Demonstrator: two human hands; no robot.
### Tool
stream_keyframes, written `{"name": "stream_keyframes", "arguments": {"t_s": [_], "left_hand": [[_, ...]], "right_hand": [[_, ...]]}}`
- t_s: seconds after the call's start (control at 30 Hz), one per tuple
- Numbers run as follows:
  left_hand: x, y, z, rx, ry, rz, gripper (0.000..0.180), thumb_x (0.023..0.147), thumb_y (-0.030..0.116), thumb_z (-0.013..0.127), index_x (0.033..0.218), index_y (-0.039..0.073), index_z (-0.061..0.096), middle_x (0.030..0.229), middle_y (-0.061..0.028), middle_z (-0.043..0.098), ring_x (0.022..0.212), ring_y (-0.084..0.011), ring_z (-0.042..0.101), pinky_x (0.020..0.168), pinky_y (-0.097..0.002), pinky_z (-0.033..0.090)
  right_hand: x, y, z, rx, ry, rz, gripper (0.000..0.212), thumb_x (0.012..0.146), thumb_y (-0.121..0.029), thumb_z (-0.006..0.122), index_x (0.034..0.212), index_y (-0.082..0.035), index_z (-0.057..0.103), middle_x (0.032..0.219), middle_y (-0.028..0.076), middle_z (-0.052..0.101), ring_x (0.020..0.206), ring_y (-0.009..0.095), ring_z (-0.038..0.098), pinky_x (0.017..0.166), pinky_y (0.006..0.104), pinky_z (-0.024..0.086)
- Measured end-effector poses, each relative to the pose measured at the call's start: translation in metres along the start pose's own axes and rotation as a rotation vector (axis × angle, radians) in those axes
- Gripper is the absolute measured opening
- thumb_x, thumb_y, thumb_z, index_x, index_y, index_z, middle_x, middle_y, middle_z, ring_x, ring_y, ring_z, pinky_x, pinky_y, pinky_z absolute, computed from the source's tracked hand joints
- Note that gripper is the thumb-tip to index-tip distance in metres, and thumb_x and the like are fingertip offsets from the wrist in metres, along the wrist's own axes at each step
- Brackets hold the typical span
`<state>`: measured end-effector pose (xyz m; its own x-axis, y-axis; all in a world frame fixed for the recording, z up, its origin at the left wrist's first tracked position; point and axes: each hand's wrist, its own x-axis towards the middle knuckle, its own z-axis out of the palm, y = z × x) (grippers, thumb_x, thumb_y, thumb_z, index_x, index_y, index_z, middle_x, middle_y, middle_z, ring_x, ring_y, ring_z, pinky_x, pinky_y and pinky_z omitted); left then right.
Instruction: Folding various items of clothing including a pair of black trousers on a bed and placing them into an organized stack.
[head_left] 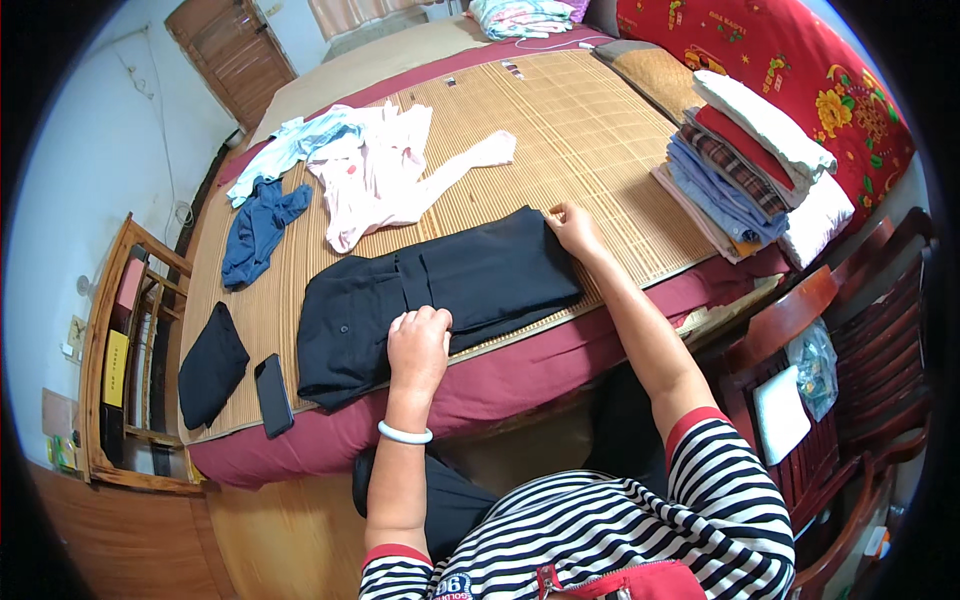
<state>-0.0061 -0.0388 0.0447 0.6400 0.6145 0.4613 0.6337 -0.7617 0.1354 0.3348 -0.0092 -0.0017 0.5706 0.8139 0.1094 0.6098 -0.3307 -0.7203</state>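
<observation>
Folded black trousers (480,275) lie across the near side of a woven bamboo mat (560,130) on the bed. A buttoned pocket shows on their left part. My left hand (418,345), with a pale bangle at the wrist, rests at their near edge, its fingers curled down onto the cloth. At the far right corner, my right hand (575,232) pinches the fabric between thumb and fingers. To the left of the trousers lie a dark phone (273,396) and a small folded black cloth item (214,366).
Beyond the trousers are a loose pale pink garment (375,175), a light blue one (290,145) and a dark blue one (258,232). A stack of folded clothes (735,180) stands at the right. Wooden chairs (850,350) are beside the bed, near my right arm.
</observation>
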Motion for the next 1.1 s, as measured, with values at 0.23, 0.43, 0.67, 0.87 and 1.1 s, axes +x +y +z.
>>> {"name": "stream_keyframes", "arguments": {"t_s": [0.23, 0.43, 0.67, 0.87, 1.1], "left_hand": [[-0.001, 0.0, 0.001, -0.016, -0.01, -0.008, 0.013, 0.074, 0.009, 0.072, 0.082, 0.01, 0.062, 0.082, -0.0064, 0.06, 0.086, -0.0285, 0.062, 0.081, -0.0418, 0.047], [-0.004, -0.001, -0.002, 0.002, -0.015, -0.009, 0.012, 0.074, 0.01, 0.071, 0.084, 0.009, 0.063, 0.084, -0.008, 0.06, 0.087, -0.0288, 0.062, 0.083, -0.042, 0.047], [-0.007, 0.001, -0.011, -0.02, -0.086, -0.044, 0.018, 0.079, 0.019, 0.074, 0.091, 0.009, 0.064, 0.089, -0.0088, 0.062, 0.092, -0.0291, 0.063, 0.096, -0.046, 0.045], [-0.01, 0.004, -0.008, -0.001, -0.108, -0.062, 0.024, 0.079, 0.027, 0.075, 0.093, 0.01, 0.066, 0.091, -0.0085, 0.062, 0.093, -0.0293, 0.063, 0.095, -0.0462, 0.046], [-0.008, 0.027, 0.004, -0.029, -0.048, -0.065, 0.026, 0.08, 0.03, 0.074, 0.096, 0.01, 0.066, 0.092, -0.0085, 0.062, 0.095, -0.0288, 0.062, 0.094, -0.0463, 0.046]], "right_hand": [[-0.021, -0.011, 0.009, -0.334, -0.024, -0.611, 0.045, 0.087, -0.034, 0.069, 0.126, -0.012, 0.061, 0.126, 0.016, 0.061, 0.122, 0.034, 0.054, 0.102, 0.0422, 0.043], [-0.005, -0.009, 0.005, -0.316, 0.144, -0.345, 0.045, 0.086, -0.029, 0.069, 0.122, -0.004, 0.06, 0.109, 0.021, 0.067, 0.105, 0.037, 0.063, 0.092, 0.045, 0.05], [-0.024, -0.026, -0.029, -0.139, -0.309, 0.023, 0.056, 0.082, -0.049, 0.072, 0.101, 0.003, 0.068, 0.085, 0.017, 0.07, 0.077, 0.028, 0.069, 0.069, 0.0373, 0.054], [-0.052, -0.034, -0.052, 0.181, -0.628, 0.029, 0.053, 0.083, -0.03, 0.077, 0.119, 0.005, 0.06, 0.098, 0.01, 0.07, 0.082, 0.016, 0.066, 0.073, 0.0291, 0.054], [-0.035, -0.013, -0.058, 0.712, -0.609, 0.101, 0.036, 0.083, -0.005, 0.071, 0.115, 0.007, 0.061, 0.1, 0.01, 0.07, 0.084, 0.014, 0.067, 0.079, 0.026, 0.054]]}}
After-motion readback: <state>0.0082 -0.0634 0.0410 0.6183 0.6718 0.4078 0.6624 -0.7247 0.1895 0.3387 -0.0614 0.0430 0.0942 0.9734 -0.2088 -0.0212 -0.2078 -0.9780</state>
